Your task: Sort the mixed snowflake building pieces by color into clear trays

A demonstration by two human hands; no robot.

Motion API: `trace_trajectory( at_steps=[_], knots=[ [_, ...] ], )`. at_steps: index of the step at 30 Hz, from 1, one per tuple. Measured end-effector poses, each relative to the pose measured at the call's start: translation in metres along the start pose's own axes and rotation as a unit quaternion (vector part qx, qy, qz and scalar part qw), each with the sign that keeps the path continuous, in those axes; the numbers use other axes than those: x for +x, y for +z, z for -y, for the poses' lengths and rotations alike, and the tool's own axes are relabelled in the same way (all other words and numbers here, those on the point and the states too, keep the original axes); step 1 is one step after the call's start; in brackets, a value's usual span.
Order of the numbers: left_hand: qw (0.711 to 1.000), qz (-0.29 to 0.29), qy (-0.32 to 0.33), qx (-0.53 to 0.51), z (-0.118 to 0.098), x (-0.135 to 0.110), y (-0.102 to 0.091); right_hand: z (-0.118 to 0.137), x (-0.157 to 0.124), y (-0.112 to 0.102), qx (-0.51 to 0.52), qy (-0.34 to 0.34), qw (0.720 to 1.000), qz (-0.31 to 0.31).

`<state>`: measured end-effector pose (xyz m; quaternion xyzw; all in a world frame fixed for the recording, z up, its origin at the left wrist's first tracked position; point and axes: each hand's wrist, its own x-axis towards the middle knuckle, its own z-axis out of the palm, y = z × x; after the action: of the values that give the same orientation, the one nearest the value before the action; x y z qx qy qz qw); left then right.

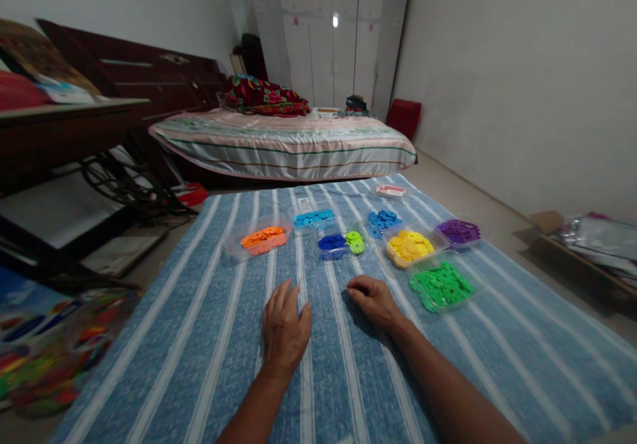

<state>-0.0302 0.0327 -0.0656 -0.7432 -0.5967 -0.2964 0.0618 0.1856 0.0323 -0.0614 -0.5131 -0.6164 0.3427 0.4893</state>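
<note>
My left hand (286, 328) lies palm down on the blue striped cloth (239, 364), fingers stretched forward, holding nothing. To its right my right hand (373, 301) rests on the cloth with curled fingers, and nothing shows in it. Beyond my hands are clear plastic tubs of flat plastic pieces. Orange pieces (265, 239) are at the left and light blue pieces (313, 218) behind. Dark blue pieces (332, 246) share a tub with lime green pieces (355, 242). Nearest my right hand are green pieces (442, 286) and yellow pieces (411, 246). Purple pieces (458, 231) and blue pieces (383, 222) lie farther back.
A clear box with a red and white label (391, 191) lies at the table's far edge. Behind stands a bed (288, 142). On the left are a sewing table (74, 109) and bags of colourful pieces (64, 358). A cardboard box (582, 251) sits on the right.
</note>
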Motion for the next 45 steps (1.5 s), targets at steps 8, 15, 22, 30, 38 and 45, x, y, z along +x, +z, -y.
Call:
trace_trajectory(
  at_steps=[8,15,22,30,38,45],
  knots=[
    [0.974,0.197,-0.028,0.107,-0.019,0.002,-0.019,0.002,-0.001,-0.002,0.003,0.015,1.000,0.012],
    [0.963,0.240,-0.012,0.119,-0.021,0.000,-0.020,0.000,-0.001,-0.001,0.002,0.014,1.000,0.011],
    [0.958,0.258,-0.012,0.123,-0.020,0.000,-0.020,0.000,-0.001,-0.002,0.006,0.015,1.000,0.013],
    [0.956,0.259,-0.016,0.134,-0.020,-0.001,-0.019,-0.001,-0.002,0.000,0.010,0.011,1.000,0.013],
    [0.964,0.239,-0.013,0.118,-0.019,-0.003,-0.020,-0.004,-0.002,0.000,0.013,0.005,1.000,0.019],
    [0.969,0.225,-0.016,0.097,-0.016,-0.007,-0.020,-0.002,-0.002,-0.001,0.010,0.006,1.000,0.015]
  ],
)
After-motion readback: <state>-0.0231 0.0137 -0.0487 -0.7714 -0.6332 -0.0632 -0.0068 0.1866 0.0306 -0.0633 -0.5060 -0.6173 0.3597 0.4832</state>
